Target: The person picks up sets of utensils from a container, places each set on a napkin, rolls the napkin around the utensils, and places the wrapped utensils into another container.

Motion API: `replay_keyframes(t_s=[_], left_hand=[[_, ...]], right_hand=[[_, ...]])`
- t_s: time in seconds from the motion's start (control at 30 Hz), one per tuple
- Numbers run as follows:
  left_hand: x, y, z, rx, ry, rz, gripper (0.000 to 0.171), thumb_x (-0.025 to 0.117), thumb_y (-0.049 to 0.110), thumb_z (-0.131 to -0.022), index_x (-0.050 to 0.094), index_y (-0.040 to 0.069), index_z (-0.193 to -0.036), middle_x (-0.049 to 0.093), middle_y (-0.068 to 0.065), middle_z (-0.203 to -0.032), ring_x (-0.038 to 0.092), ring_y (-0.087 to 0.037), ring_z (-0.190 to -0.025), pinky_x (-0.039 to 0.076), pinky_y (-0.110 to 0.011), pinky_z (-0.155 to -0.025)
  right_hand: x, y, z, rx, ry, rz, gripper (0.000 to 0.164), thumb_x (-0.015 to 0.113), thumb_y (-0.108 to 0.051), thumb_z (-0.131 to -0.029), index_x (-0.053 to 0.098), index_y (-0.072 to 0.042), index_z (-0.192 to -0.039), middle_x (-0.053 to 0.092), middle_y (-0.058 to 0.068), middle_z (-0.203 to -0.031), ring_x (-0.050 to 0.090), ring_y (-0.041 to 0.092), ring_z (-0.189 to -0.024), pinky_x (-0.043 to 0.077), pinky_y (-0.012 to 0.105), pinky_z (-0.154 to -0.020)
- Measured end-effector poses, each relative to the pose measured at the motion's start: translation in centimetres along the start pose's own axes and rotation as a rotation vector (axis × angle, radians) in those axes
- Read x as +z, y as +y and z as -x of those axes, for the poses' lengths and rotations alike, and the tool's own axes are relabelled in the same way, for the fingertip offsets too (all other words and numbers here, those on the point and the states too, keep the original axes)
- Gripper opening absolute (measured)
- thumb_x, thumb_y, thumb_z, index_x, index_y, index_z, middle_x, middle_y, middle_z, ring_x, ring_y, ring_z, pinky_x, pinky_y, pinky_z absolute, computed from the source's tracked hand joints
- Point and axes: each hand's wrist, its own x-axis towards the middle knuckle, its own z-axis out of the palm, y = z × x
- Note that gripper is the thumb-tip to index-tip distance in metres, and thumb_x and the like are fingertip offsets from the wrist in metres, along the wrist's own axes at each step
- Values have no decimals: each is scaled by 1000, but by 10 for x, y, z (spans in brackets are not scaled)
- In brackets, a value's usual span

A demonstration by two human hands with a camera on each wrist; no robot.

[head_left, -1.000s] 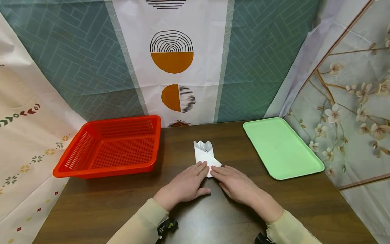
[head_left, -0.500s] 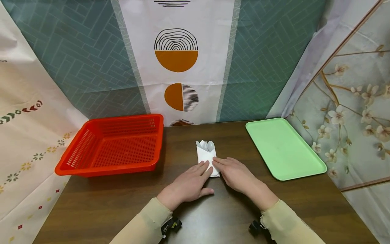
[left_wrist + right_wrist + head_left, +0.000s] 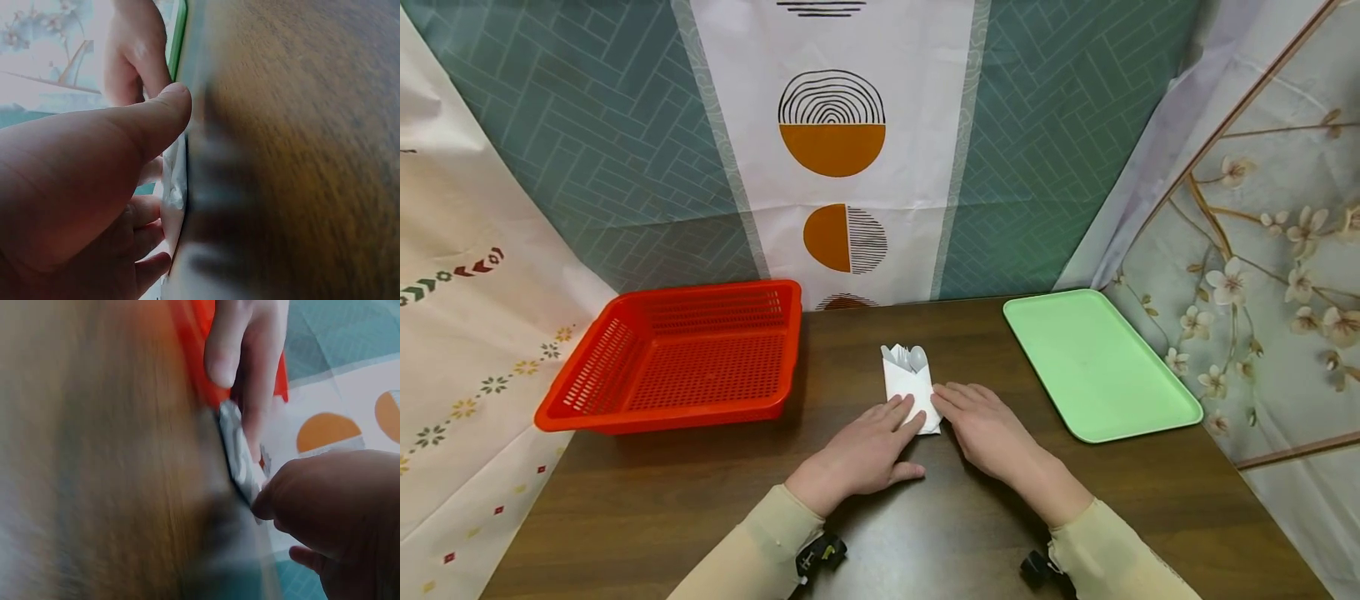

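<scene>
A folded white paper napkin (image 3: 908,387) lies on the table, forming a pocket. From its far end poke the tops of a pale plastic knife (image 3: 887,354), fork (image 3: 903,357) and spoon (image 3: 917,358). My left hand (image 3: 863,448) rests its straight fingers on the napkin's near left part, thumb spread aside on the near side. Against the right edge of the napkin sit the fingertips of my right hand (image 3: 992,435), fingers extended. In the left wrist view the napkin's near edge (image 3: 177,178) shows beyond the left thumb; the right wrist view shows its side (image 3: 236,440) by the right fingertips.
A red perforated plastic basket (image 3: 707,379) stands at the back left of the brown wooden table (image 3: 700,500). At the back right lies a light green tray (image 3: 1097,367). Patterned cloths (image 3: 1030,150) hang behind and on both sides.
The napkin's right flap, earlier sticking out to the right, is now folded in so that side runs straight. My right hand has slid off the napkin's top to its right edge.
</scene>
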Motion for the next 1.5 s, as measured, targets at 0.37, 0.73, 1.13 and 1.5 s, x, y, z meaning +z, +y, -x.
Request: replay_keyframes(t_s=[0.37, 0.73, 1.13, 1.5], left_hand=[[3, -1, 1, 6, 25, 4, 79, 66, 54, -109, 44, 9, -170, 35, -21, -176, 33, -37, -164, 31, -47, -131], [-1, -3, 10, 7, 41, -66, 71, 67, 52, -109, 54, 7, -163, 47, -12, -171, 43, -30, -159, 31, -49, -131], [-2, 6, 13, 7, 7, -122, 73, 68, 50, -109, 52, 5, -164, 46, -12, -172, 44, -28, -158, 32, -44, -131], [-1, -7, 19, 57, 87, 33, 64, 72, 39, -109, 58, 1, -158, 52, -17, -166, 50, -32, -154, 37, -49, -128]], right_hand=[[-3, -12, 12, -78, 40, -33, 43, 74, -2, -102, 69, 1, -145, 69, 16, -147, 68, 32, -134, 51, 52, -115], [-1, -16, 13, -77, 32, -37, 42, 74, -2, -102, 70, 3, -142, 67, 19, -149, 68, 33, -134, 50, 50, -117], [-7, -13, 15, -107, 43, -38, 40, 76, -6, -101, 72, 0, -141, 70, 15, -146, 69, 32, -132, 50, 50, -116], [-5, -10, 17, -127, 23, -117, 39, 75, -7, -103, 73, -4, -142, 66, 14, -153, 68, 31, -133, 54, 46, -112]])
